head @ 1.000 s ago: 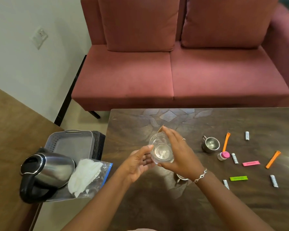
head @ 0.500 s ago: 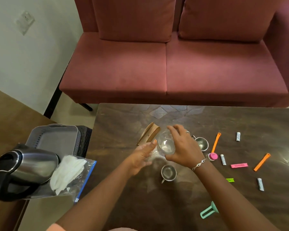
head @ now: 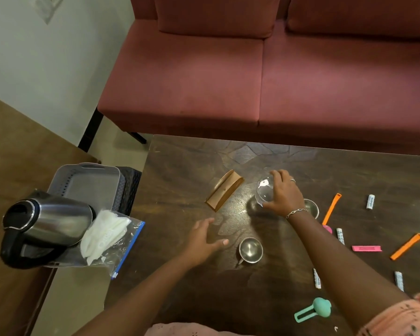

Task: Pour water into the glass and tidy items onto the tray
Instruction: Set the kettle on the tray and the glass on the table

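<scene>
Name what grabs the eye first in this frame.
The right hand gripping the clear glass at the middle of the dark table, with the left hand open nearer the person. Next, the steel kettle on the grey tray at far left, and the red sofa behind the table.

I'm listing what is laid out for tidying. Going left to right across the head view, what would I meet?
kettle → zip bag → brown holder → glass → orange clip → pink strip → second orange clip
</scene>
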Action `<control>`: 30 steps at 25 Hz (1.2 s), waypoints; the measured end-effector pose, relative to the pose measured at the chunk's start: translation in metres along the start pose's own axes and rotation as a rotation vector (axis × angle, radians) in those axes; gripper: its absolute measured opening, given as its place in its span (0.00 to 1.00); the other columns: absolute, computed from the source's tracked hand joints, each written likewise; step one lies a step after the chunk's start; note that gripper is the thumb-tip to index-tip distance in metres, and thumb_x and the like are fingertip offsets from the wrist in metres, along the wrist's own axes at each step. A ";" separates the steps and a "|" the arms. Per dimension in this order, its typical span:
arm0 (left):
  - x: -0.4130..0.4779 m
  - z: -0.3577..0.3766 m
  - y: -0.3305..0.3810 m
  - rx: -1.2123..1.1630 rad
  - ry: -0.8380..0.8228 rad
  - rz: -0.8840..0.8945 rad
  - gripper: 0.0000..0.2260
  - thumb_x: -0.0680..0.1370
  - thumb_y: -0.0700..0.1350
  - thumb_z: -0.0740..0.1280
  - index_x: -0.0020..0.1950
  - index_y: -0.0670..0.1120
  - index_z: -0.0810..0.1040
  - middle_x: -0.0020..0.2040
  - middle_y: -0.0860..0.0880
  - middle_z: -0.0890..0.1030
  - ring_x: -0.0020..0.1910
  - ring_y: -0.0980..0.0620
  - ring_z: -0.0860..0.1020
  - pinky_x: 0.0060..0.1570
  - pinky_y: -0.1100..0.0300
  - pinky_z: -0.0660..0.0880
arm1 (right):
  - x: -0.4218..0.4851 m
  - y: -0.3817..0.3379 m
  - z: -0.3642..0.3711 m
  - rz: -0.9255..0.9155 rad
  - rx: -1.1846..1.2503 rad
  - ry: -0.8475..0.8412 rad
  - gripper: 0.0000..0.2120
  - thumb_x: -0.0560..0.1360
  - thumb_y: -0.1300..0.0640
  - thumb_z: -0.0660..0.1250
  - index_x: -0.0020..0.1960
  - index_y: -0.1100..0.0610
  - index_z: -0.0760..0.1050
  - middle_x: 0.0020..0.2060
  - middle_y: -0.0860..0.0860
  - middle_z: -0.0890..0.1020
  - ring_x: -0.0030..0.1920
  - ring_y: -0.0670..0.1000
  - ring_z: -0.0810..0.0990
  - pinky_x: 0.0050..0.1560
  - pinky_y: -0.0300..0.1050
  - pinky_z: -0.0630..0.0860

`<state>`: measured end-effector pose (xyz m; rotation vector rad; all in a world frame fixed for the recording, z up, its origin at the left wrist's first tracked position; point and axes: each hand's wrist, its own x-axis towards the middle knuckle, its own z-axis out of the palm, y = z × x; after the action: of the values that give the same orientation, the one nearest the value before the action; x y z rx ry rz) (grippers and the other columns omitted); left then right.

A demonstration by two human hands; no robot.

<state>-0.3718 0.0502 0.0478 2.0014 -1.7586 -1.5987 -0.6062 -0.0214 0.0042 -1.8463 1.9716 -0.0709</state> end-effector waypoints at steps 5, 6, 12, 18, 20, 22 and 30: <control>0.002 -0.001 -0.013 0.067 0.030 -0.031 0.31 0.73 0.50 0.68 0.73 0.50 0.58 0.73 0.48 0.59 0.71 0.49 0.62 0.65 0.55 0.65 | 0.012 0.006 0.023 0.046 0.009 -0.065 0.40 0.62 0.52 0.75 0.67 0.61 0.60 0.63 0.58 0.66 0.58 0.60 0.71 0.54 0.51 0.74; 0.002 0.000 -0.015 0.076 0.032 -0.036 0.31 0.74 0.50 0.68 0.73 0.50 0.58 0.73 0.48 0.59 0.71 0.49 0.61 0.65 0.56 0.65 | 0.014 0.007 0.027 0.058 0.009 -0.072 0.40 0.62 0.52 0.75 0.67 0.62 0.60 0.63 0.58 0.65 0.59 0.60 0.71 0.55 0.51 0.75; 0.002 0.011 -0.022 0.097 0.023 -0.044 0.31 0.74 0.50 0.68 0.73 0.51 0.58 0.74 0.48 0.58 0.71 0.50 0.62 0.65 0.55 0.65 | 0.015 0.015 0.043 0.106 -0.020 -0.102 0.43 0.61 0.52 0.76 0.68 0.63 0.58 0.63 0.60 0.65 0.58 0.61 0.72 0.55 0.52 0.75; 0.005 0.015 -0.026 0.129 0.032 -0.028 0.31 0.74 0.50 0.68 0.73 0.50 0.57 0.73 0.49 0.59 0.71 0.50 0.61 0.67 0.54 0.65 | 0.017 0.017 0.047 0.112 -0.086 -0.114 0.44 0.62 0.49 0.76 0.68 0.63 0.57 0.63 0.61 0.65 0.60 0.61 0.70 0.59 0.53 0.74; 0.007 0.013 -0.025 0.159 0.052 -0.001 0.31 0.74 0.50 0.68 0.73 0.50 0.57 0.73 0.49 0.59 0.71 0.50 0.61 0.66 0.55 0.64 | 0.017 0.016 0.047 0.120 -0.119 -0.116 0.44 0.63 0.47 0.75 0.69 0.62 0.56 0.65 0.61 0.64 0.63 0.61 0.67 0.62 0.56 0.71; 0.009 0.011 -0.025 0.187 0.075 0.031 0.31 0.74 0.50 0.67 0.73 0.50 0.57 0.73 0.49 0.59 0.71 0.50 0.60 0.67 0.55 0.64 | 0.015 0.013 0.047 0.121 -0.158 -0.117 0.44 0.67 0.43 0.71 0.71 0.61 0.53 0.69 0.62 0.60 0.70 0.62 0.59 0.70 0.57 0.61; 0.000 -0.001 -0.046 0.378 0.169 0.100 0.32 0.75 0.51 0.66 0.74 0.50 0.54 0.76 0.46 0.52 0.75 0.48 0.51 0.72 0.51 0.57 | -0.021 -0.024 0.039 0.005 -0.234 -0.031 0.39 0.76 0.46 0.59 0.74 0.60 0.41 0.75 0.61 0.44 0.75 0.59 0.41 0.73 0.54 0.42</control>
<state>-0.3383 0.0658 0.0207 2.0767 -2.1800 -1.0950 -0.5703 0.0061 -0.0170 -1.9726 2.0357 0.1967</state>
